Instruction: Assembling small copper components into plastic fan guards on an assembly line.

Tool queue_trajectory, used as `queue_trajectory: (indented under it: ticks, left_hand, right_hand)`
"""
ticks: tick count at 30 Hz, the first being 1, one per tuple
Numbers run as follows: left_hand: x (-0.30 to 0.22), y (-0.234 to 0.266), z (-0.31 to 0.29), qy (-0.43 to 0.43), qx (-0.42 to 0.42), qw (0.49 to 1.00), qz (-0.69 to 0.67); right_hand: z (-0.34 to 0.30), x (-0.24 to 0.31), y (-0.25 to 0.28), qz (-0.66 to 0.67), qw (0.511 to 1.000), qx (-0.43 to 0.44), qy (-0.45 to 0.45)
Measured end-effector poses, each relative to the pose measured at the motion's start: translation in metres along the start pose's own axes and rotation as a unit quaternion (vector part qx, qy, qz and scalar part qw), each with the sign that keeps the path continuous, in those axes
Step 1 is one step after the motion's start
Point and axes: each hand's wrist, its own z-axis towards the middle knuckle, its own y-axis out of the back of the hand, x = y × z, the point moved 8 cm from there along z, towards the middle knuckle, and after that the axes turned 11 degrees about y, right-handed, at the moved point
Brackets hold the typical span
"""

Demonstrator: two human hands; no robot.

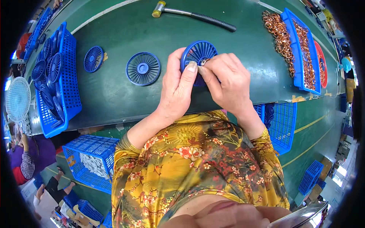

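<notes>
Above the green table I hold a blue round plastic grille [200, 47] with thin spokes, tilted up on its edge. My left hand [176, 88] is closed on its left side, thumb pressed near the middle. My right hand [230, 81] is closed in a pinch at the grille's centre, on a small shiny metal ring [204, 61] mostly covered by the fingers. Flat on the table to the left lies a second grille [143, 68], and farther left a third grille [91, 59]. A blue basket [71, 85] at the left edge holds several more of these grilles.
A hammer [194, 15] with a yellow head lies at the far side. To the right, copper-coloured rings [278, 36] are heaped beside a blue tray [298, 72] of more rings and a red dish [320, 64]. Blue crates [91, 142] stand below the table. Another person [26, 161] sits at left.
</notes>
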Motion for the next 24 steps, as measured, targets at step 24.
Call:
queue_trajectory:
  ticks: [24]
  left_hand:
    - [-0.007, -0.067, -0.029, 0.130, 0.345, 0.928, -0.050]
  right_hand:
    - [-0.045, -0.018, 0.027, 0.510, 0.848, 0.142, -0.008]
